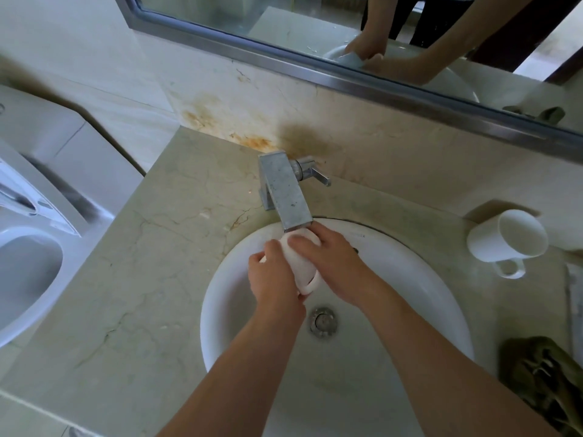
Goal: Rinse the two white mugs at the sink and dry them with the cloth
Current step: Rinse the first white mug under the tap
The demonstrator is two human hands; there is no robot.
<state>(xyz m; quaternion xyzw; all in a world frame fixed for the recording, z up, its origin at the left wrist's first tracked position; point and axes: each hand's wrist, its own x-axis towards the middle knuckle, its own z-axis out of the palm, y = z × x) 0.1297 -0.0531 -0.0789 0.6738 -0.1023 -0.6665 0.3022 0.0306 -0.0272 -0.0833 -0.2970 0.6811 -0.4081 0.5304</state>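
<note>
- While this is, I judge, the first rinse, the sink (pixel 410 279) in the bench (pixel 176 279) lies below me.
- Cloth (pixel 542 373) bunched right of the sink.
- Second mug (pixel 504 236) on its side on the bench.
- My left hand (pixel 274 279) and right hand (pixel 334 263) both wrap the first mug (pixel 299 263) under the tap (pixel 284 193); next I'd turn it.

A white toilet (pixel 28 272) stands at the left, close beside the veined beige counter (pixel 151 279). A steel-framed mirror (pixel 315 14) runs along the far wall. Rusty orange stains (pixel 252 141) mark the backsplash just behind the square chrome tap (pixel 285 193), whose lever points right.
</note>
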